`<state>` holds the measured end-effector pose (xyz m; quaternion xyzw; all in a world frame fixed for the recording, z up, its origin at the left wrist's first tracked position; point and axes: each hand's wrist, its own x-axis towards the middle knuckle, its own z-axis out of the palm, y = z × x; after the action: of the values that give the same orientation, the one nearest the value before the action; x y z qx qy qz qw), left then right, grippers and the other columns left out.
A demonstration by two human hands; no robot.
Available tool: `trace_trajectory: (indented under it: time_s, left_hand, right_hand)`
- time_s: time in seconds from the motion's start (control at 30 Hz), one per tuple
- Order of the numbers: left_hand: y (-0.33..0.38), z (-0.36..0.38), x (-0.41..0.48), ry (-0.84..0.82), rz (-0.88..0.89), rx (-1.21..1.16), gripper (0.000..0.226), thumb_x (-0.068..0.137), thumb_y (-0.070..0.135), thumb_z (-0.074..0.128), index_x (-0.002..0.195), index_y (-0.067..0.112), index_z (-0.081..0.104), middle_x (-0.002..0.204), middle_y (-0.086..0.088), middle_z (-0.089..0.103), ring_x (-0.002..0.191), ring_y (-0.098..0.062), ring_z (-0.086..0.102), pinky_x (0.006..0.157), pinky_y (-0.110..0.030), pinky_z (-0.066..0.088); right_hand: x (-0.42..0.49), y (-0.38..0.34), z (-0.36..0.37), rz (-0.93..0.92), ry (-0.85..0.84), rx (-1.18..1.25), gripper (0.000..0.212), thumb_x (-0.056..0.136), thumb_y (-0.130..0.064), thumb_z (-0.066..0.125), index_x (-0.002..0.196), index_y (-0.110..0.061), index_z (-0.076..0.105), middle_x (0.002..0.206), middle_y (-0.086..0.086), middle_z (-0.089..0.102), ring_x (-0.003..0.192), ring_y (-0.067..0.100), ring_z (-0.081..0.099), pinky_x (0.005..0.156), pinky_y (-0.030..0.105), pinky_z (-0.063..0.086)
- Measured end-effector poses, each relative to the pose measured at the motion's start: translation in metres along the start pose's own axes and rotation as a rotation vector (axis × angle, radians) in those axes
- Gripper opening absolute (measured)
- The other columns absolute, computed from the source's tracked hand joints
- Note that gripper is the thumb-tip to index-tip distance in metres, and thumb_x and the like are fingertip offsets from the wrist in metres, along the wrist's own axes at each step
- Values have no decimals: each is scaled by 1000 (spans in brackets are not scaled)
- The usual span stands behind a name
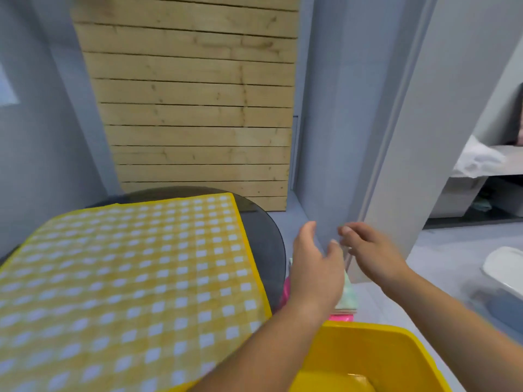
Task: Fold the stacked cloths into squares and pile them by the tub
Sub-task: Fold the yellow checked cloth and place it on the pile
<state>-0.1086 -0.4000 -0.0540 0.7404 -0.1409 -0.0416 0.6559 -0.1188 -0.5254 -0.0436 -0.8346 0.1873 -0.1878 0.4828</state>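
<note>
Both hands hover past the far rim of the yellow tub (368,339). My left grip (317,274) is wide open, thumb spread from the fingers, and holds nothing. My right grip (373,254) is loose, its fingers (346,230) only slightly bent, and it too is empty as far as the blur lets me judge.

The stack of cloths (349,297) lies straight below my left palm, between the edge of the dark table (263,222) and the tub. That makes the left the nearer hand, while the right hangs beyond the stack and to its right. The coming move looks like a plain drop downward.

Little of the stack shows. I see a pale green-and-white layer, pink edges peeking out either side, and flat, thin, square-cornered sheets. I cannot tell its long axis or what it rests on.

A yellow checked cloth (127,278) lies spread flat over the table to my left.
</note>
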Motion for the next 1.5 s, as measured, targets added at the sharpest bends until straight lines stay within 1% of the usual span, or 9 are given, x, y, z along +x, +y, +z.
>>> trace_trajectory:
  time_s: [0.13, 0.23, 0.37, 0.53, 0.87, 1.1, 1.2, 1.37, 1.5]
  left_hand:
    - [14, -108, 5, 32, 44, 79, 41, 99, 24, 55, 138, 25, 46, 138, 7, 51, 129, -9, 49, 101, -25, 43]
    - [1, -200, -10, 26, 41, 236, 18, 96, 21, 59, 112, 29, 57, 116, 6, 60, 109, -10, 59, 83, -22, 51]
    - [-24, -304, -49, -100, 45, 681, 8, 92, 27, 60, 96, 33, 64, 104, 11, 62, 101, -4, 58, 92, -26, 48]
    - [-44, -360, -99, -268, 41, 1068, 36, 84, 56, 54, 116, 39, 59, 119, 19, 49, 118, -6, 46, 105, -31, 38]
    - [-72, -390, -103, -407, 12, 922, 70, 79, 63, 69, 142, 43, 43, 162, 12, 13, 149, -4, 3, 123, -33, -9]
    - [-72, -388, -102, -393, 15, 856, 69, 73, 60, 77, 135, 45, 51, 161, 15, 15, 134, 11, 2, 120, -27, -10]
    - [-70, -386, -105, -389, 17, 863, 68, 74, 60, 78, 135, 45, 52, 162, 15, 16, 140, 7, 5, 120, -27, -8]
    - [-67, -383, -108, -382, 6, 818, 61, 73, 56, 79, 129, 44, 57, 160, 19, 17, 124, 16, 1, 115, -21, -8]
    - [-68, -384, -108, -380, 4, 795, 54, 71, 56, 82, 119, 45, 61, 159, 19, 21, 137, 10, 6, 117, -23, -9]
  right_hand:
    - [-25, -64, 37, -109, -95, -25, 19, 96, -32, 54, 87, -22, 67, 92, 7, 69, 90, 23, 64, 81, 38, 50]
    - [-51, -105, 75, -174, -230, -64, 15, 96, -29, 56, 92, -22, 68, 93, 5, 71, 83, 19, 63, 71, 27, 49]
    - [-88, -134, 134, -295, -456, -174, 8, 92, -30, 61, 90, -27, 69, 94, -11, 70, 91, 2, 63, 82, 25, 51]
    - [-130, -135, 198, -440, -692, -380, 16, 87, -39, 62, 98, -29, 68, 107, -17, 65, 103, -3, 55, 92, 22, 45]
    - [-148, -105, 224, -572, -808, -466, 36, 72, -54, 76, 102, -37, 64, 148, -14, 34, 138, -1, 19, 107, 10, 15]
    - [-157, -99, 227, -554, -823, -437, 38, 64, -62, 77, 91, -40, 62, 151, -18, 31, 141, -1, 15, 118, 32, 18]
    - [-163, -100, 225, -542, -841, -448, 30, 69, -57, 76, 88, -40, 62, 153, -16, 29, 142, 2, 14, 118, 31, 17]
    - [-175, -101, 223, -499, -825, -427, 12, 81, -44, 72, 81, -34, 67, 154, -16, 29, 143, 2, 13, 118, 30, 14]
    - [-179, -101, 222, -478, -817, -426, 9, 84, -43, 68, 79, -36, 64, 156, -17, 26, 145, 2, 11, 119, 33, 14]
